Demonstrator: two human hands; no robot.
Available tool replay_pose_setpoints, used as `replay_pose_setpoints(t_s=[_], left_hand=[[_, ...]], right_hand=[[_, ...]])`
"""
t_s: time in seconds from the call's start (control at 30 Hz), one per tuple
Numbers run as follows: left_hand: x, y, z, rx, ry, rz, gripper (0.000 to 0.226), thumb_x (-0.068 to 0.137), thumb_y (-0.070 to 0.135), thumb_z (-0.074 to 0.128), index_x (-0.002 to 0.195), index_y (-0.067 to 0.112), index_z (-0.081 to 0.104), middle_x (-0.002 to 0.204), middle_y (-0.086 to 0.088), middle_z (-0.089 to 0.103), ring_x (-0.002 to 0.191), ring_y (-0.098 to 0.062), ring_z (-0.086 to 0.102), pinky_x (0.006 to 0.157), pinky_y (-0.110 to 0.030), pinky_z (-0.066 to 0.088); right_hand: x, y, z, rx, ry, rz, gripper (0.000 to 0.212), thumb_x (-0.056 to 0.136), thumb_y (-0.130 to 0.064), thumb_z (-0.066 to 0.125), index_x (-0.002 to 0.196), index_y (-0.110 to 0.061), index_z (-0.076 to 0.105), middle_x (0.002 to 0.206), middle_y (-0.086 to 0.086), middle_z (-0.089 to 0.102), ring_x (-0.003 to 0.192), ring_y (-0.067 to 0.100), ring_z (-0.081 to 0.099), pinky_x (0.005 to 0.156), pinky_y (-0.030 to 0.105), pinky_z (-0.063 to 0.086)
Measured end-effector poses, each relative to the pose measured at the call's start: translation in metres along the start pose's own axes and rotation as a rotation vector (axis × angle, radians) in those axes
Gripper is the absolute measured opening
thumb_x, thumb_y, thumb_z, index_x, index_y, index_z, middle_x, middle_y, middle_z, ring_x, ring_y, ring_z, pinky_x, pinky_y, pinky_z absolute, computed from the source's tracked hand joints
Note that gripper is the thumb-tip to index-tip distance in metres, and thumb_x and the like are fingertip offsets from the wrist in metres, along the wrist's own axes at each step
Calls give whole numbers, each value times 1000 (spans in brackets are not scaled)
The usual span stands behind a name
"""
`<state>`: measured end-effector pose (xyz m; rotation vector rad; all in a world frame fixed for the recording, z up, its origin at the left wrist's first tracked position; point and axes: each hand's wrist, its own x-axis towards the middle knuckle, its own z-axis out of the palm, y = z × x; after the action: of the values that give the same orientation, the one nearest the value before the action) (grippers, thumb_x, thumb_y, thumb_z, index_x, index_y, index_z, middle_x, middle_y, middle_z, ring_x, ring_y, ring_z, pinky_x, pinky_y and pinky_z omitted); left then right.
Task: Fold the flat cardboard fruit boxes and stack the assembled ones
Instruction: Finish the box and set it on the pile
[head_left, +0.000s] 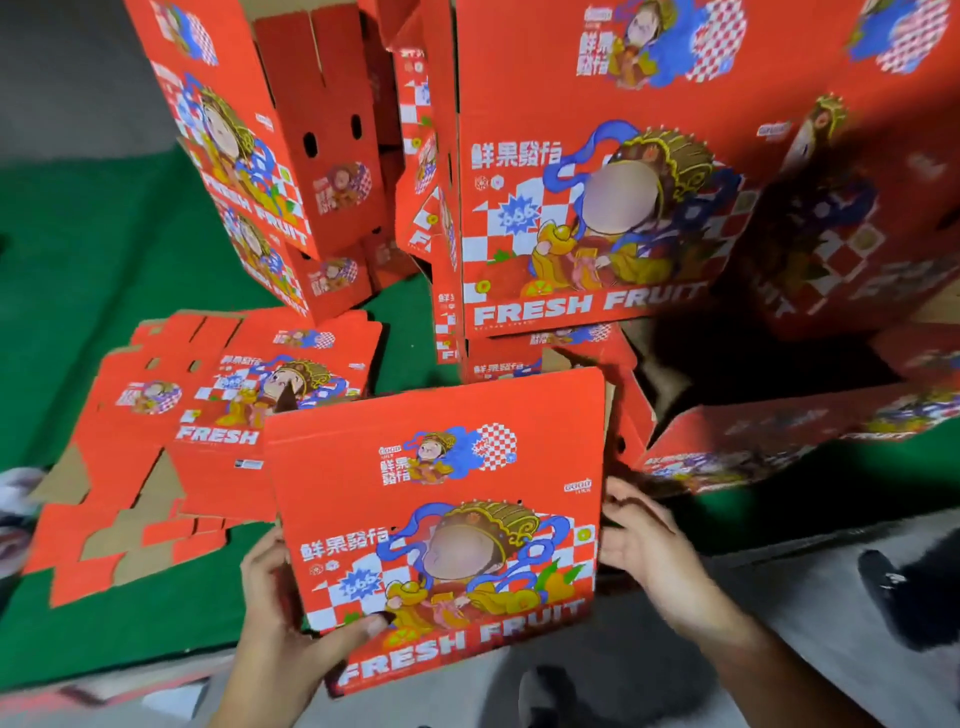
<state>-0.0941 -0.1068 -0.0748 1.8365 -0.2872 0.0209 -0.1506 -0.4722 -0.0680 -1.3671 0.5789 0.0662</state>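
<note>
The red fruit box (436, 514) sits between both hands, printed face up and tilted toward the camera, its near edge low over the person's lap. The left hand (283, 618) grips its left edge, thumb curled onto the printed face near the lower corner. The right hand (639, 535) lies against the right edge with fingers fairly straight (whether they hook behind the cardboard I cannot tell).

Just beyond the left hand, a pile of flat boxes (208, 415) lies spread on the green floor covering (78, 270), its jagged flaps reaching close to the held box's left edge. Beyond the box's far edge rises a stack of assembled boxes (582, 208), with a second leaning stack (260, 156) further left. Past the right hand an open box (779, 431) lies tipped. Bare green shows mostly left of the left hand.
</note>
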Motion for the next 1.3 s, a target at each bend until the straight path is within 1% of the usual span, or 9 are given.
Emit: replay_pose_setpoints(t_s=[0.13,0.3,0.47,0.6,0.67,0.77,1.0,1.17,1.3], left_hand=[[12,-2,10,119,-8,-57,95,53,43,101,127,50,42,143,-4,37,135,-26,50,102,-32,54],[36,-1,25,90,2,-170,72,69,-7,85,111,39,49,115,-13,65,95,-20,75,64,-39,65],[-8,-12,-11,312,160,-293,66,58,17,92,112,30,58,97,-6,71,102,-3,67,92,-6,44],[-45,-26,-18,418,140,-447,77,59,36,88,116,-10,66,120,-26,69,129,-5,59,115,-26,37],[-36,-16,6,341,186,-390,74,64,31,91,126,2,62,122,-14,69,115,14,61,97,-4,43],[-7,-9,52,284,138,-321,65,72,13,89,127,13,53,120,-8,67,111,-6,68,92,-9,49],[65,1,129,292,31,-230,68,75,11,91,120,49,56,109,25,72,100,8,68,85,-11,52],[94,3,181,260,-1,-357,65,73,13,90,124,32,54,105,17,75,100,-10,72,91,-38,56],[83,3,181,301,55,-375,65,76,22,91,129,28,54,109,16,74,103,-11,71,88,-36,54]], right_hand=[[21,-11,9,16,-26,-37,33,90,-36,51,112,-31,75,116,7,76,107,27,73,94,46,55],[36,-11,23,65,-83,-103,43,99,-6,39,120,-31,67,125,8,72,117,27,68,102,47,51],[3,3,16,-13,-241,-243,49,90,-22,57,134,-41,62,135,-10,67,128,8,60,102,24,49],[-5,9,29,-121,-261,-304,35,90,-44,60,123,-54,65,119,-22,71,113,-4,64,94,9,44],[20,3,32,-139,-180,-348,35,92,-33,57,119,-53,65,111,-19,71,112,4,64,93,3,41],[81,0,12,-139,-44,-246,44,103,0,46,130,-33,57,130,-9,61,128,17,50,101,12,36],[118,-30,-51,-68,446,-173,48,99,-37,55,144,-20,51,139,-8,53,108,-1,49,94,7,29],[122,-60,-107,-360,325,-125,16,80,-33,64,86,-19,66,97,-6,69,93,17,59,86,29,48],[135,-64,-95,-207,187,-63,19,93,-25,69,106,-13,74,105,3,76,99,22,67,88,34,53]])
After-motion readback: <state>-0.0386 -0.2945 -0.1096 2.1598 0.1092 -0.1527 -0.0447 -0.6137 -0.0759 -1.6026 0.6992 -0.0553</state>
